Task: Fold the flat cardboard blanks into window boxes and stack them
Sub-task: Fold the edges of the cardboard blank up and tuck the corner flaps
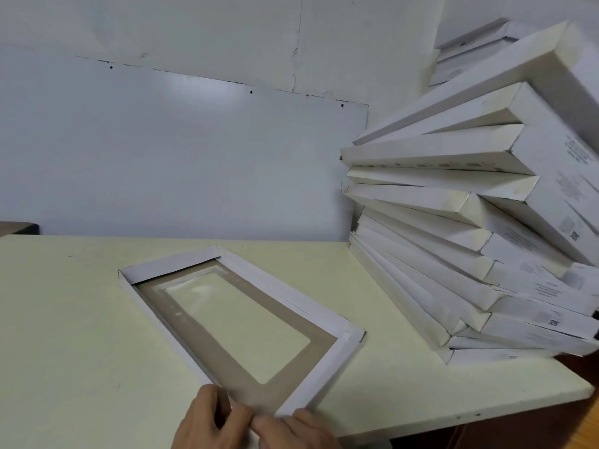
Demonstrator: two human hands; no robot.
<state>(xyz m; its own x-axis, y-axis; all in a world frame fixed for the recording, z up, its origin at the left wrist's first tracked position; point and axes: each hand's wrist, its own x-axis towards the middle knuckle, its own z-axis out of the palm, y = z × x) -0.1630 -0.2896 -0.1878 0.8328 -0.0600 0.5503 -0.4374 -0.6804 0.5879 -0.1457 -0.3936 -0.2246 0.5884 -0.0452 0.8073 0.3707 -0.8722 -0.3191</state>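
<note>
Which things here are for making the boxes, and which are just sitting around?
For the job: the window box being folded, the left hand and right hand on its near corner, the stack of boxes.
Just there: the table, the wall board.

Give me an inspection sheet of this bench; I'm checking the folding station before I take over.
Surface: pale table, bare patches show small marks; its right front corner is in view.
Job's things: one window box lies open side up on the table, side flaps raised, clear window in its base. A leaning stack of folded boxes sits at the table's right end, fanned unevenly and overhanging the edge.
Clutter: nothing seen.
Hands: left hand and right hand pinch the box's near end flap at the table's front edge.
Cables: nothing seen.
Surroundings: white wall panel with cracks and small holes; more boxes behind the stack.
</note>
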